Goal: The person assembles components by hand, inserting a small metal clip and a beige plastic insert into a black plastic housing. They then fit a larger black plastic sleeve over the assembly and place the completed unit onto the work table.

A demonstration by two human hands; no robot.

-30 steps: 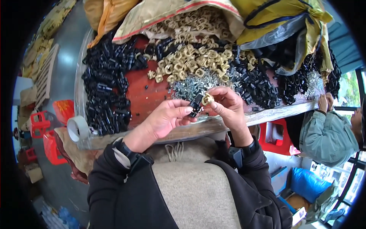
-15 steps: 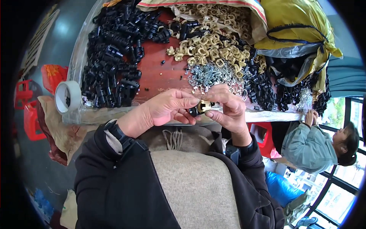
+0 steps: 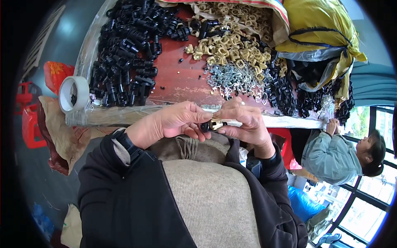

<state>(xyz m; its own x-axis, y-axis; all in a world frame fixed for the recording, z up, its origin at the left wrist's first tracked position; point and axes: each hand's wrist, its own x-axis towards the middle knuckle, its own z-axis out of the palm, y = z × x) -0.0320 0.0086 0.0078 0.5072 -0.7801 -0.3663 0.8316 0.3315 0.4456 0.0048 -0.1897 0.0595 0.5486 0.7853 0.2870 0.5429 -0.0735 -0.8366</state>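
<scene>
Workpiece position: in front of your chest, just off the near edge of the table, between your two hands. It consists of a short, glossy black cylindrical part (image 3: 205,126) on the left and a pale-gold, curved clip (image 3: 217,124) on the right. The two parts meet; whether they are fully seated cannot be told, because your fingers cover the joint.

Your left hand (image 3: 178,120) is nearly closed, with thumb and forefinger pinching the black part and the remaining fingers curled below it. Your right hand (image 3: 247,123) is partly closed, with the thumb below and the bent forefinger above, gripping the clip between their tips.

Beyond your hands is the red table top (image 3: 178,80), its near edge covered with clear plastic wrap (image 3: 113,117). On your left lies a pile of black tubular parts (image 3: 124,56), with a wide roll of whitish tape (image 3: 84,95) standing on edge at the near corner. Ahead, a heap of pale-gold clips (image 3: 233,47) lies behind a scatter of small silvery metal pieces (image 3: 231,77). To your right are small black parts (image 3: 282,97) and a yellow woven sack (image 3: 320,20).
</scene>
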